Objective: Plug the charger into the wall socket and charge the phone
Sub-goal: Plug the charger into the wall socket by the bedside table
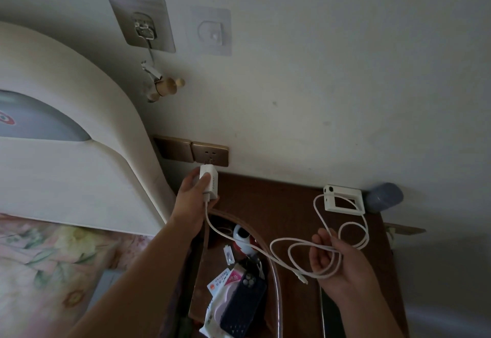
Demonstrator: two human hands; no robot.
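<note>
My left hand (pixel 192 194) grips a white charger block (pixel 211 181) just below the gold wall socket (pixel 210 154); its prongs point up at the socket's slots and touch or nearly touch them. A white cable (pixel 276 247) runs from the block across the nightstand in loose loops. My right hand (pixel 333 263) holds a bundle of those loops, and the cable's free plug (pixel 303 279) hangs beside the palm. The phone (pixel 243 303), in a dark blue case, lies camera side up among clutter at the nightstand's front.
A brown wooden nightstand (pixel 265 199) stands against the wall, beside a padded white headboard (pixel 79 151). On it are a white frame-like holder (pixel 342 199), a grey-blue cylinder (pixel 384 196), a small white figure (pixel 243 239) and packets. A gold switch plate (pixel 172 149) adjoins the socket.
</note>
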